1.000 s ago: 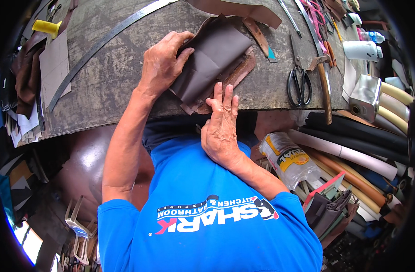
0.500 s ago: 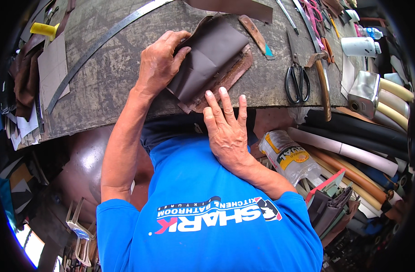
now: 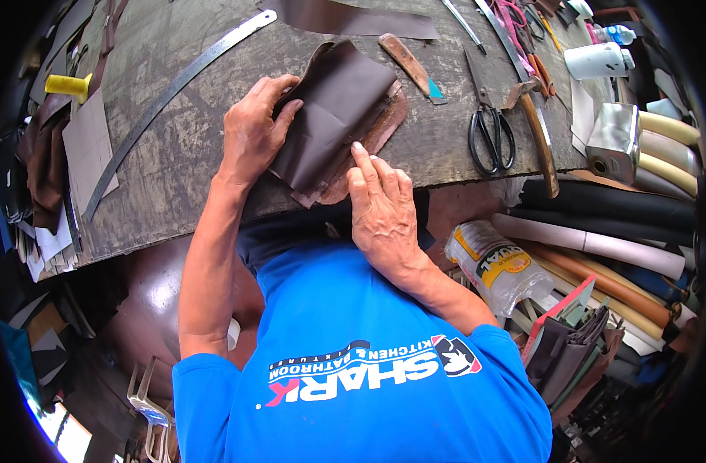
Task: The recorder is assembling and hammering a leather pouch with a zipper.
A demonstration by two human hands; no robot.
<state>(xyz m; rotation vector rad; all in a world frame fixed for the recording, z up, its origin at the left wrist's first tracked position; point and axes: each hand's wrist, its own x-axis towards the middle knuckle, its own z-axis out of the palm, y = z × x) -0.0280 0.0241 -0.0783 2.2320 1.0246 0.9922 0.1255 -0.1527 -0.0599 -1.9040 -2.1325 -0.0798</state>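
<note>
Pinching the dark brown sheet [image 3: 333,108] at its 9 o'clock, left hand [image 3: 251,130] holds it on the surface [image 3: 179,166], view's 12 o'clock. Right hand [image 3: 385,214], previously spread, now half-curls, gripping nothing; index reaches sheet's 5 o'clock edge, probably steadying it.

White glare [image 3: 74,438] burns at eight o'clock; soft light covers the tabletop [image 3: 192,171]; fisheye distortion bows the ruler [image 3: 170,94] at ten o'clock.
</note>
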